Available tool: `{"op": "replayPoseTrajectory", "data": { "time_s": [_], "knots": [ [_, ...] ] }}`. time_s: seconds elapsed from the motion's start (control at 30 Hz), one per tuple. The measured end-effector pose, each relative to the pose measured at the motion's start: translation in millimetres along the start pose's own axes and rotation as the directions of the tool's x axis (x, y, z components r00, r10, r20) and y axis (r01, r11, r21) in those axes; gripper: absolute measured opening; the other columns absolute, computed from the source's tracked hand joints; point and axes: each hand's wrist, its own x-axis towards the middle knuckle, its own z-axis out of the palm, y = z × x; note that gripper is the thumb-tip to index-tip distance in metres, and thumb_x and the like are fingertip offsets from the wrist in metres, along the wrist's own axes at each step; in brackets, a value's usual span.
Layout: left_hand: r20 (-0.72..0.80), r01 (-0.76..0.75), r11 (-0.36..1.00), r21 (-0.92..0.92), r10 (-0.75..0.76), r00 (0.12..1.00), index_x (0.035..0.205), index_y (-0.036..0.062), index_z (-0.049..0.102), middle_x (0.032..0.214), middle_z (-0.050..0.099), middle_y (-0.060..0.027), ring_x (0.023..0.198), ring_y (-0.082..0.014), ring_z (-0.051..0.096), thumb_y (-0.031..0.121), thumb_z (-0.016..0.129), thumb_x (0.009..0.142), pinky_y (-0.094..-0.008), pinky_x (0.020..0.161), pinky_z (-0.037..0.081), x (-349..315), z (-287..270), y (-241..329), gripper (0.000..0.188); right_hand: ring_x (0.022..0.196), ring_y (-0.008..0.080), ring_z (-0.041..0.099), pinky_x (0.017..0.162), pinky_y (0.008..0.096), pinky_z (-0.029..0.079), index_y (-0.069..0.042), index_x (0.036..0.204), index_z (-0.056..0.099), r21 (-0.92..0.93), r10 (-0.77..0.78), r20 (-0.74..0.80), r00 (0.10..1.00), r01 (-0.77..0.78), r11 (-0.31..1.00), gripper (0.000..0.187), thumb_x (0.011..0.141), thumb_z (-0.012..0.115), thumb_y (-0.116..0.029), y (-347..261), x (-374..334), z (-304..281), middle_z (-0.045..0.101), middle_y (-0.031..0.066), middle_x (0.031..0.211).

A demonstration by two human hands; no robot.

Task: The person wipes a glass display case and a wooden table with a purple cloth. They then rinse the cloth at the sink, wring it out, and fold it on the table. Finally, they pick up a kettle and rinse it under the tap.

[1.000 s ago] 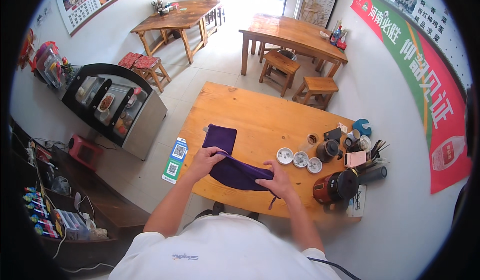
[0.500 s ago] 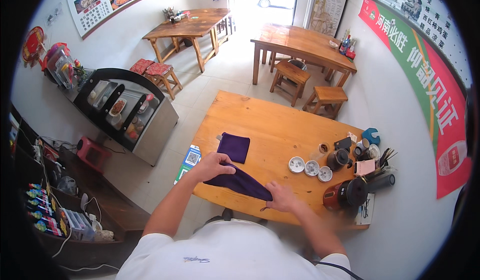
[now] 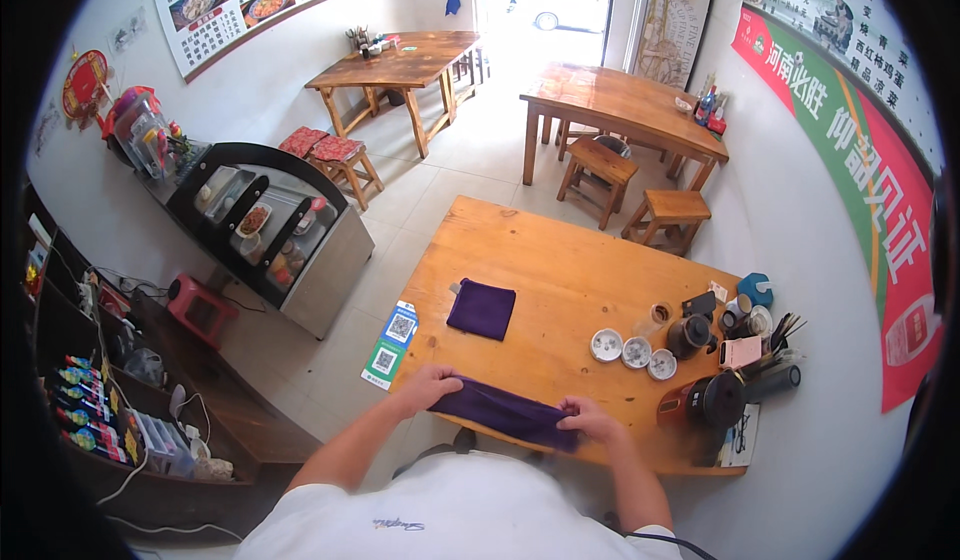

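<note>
A dark purple cloth (image 3: 508,416) is stretched lengthwise between my two hands at the near edge of the wooden table (image 3: 560,290). My left hand (image 3: 432,388) pinches its left end, thumb on top. At the right end, my right hand (image 3: 588,420) grips the cloth between thumb and fingers. The strip looks folded into a long narrow shape. Farther up the table, beyond my left hand, a second purple cloth (image 3: 482,310) lies flat, folded into a square with a small pale tag at its upper left corner.
Three white ashtrays (image 3: 635,351) stand on the table's right side. Near them are a glass pot (image 3: 688,336), a red-brown kettle (image 3: 690,402) and a dark cylinder (image 3: 773,382). Printed code cards (image 3: 390,345) lie at the left edge. A display case (image 3: 270,230) stands beyond on the left.
Both hands have drawn nearer to my body, bringing the cloth to the table's near edge. It now hangs straighter and more level. The folded square stays on the table.
</note>
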Motion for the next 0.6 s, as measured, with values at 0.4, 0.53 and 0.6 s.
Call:
{"op": "replayPoseTrajectory", "data": {
  "time_s": [0.4, 0.53, 0.6],
  "knots": [
    [-0.606, 0.209, 0.743, 0.636, 0.313, 0.731, 0.115, 0.0068, 0.064, 0.114, 0.063, -0.0163, 0.109, -0.036, 0.06, 0.016, 0.062, 0.087, -0.0462, 0.093, 0.049, 108.7, 16.4, -182.0, 0.03, 0.11, 0.0368, 0.06, 0.093, 0.0482, 0.049, -0.007, 0.116, 0.06, -0.611, -0.396, -0.776, 0.491, -0.429, 0.665, 0.034, 0.086, 0.064, -0.022, 67.6, 38.6, -11.4, 0.062, 0.0159, 0.116],
    [-0.385, 0.043, 0.701, 0.712, 0.338, 0.859, 0.112, 0.0074, 0.065, 0.11, 0.061, -0.0146, 0.106, -0.0356, 0.059, 0.009, 0.065, 0.085, -0.0458, 0.091, 0.049, 91.7, 44.9, -172.5, 0.028, 0.113, 0.0352, 0.057, 0.094, 0.0459, 0.049, -0.008, 0.113, 0.063, -0.735, -0.438, -0.605, 0.665, -0.256, 0.628, 0.031, 0.084, 0.07, -0.017, 71.7, 42.0, 28.5, 0.061, 0.0141, 0.115],
    [-0.366, -0.03, 0.712, 0.701, 0.396, 0.843, 0.111, 0.0081, 0.066, 0.111, 0.061, -0.0141, 0.107, -0.0349, 0.059, 0.006, 0.066, 0.084, -0.0452, 0.091, 0.049, 92.3, 50.8, -174.3, 0.028, 0.114, 0.0352, 0.057, 0.095, 0.0451, 0.049, -0.007, 0.11, 0.065, -0.772, -0.459, -0.57, 0.682, -0.252, 0.584, 0.029, 0.083, 0.072, -0.015, 58.3, 45.0, 38.0, 0.061, 0.0136, 0.112]
  ]
}}
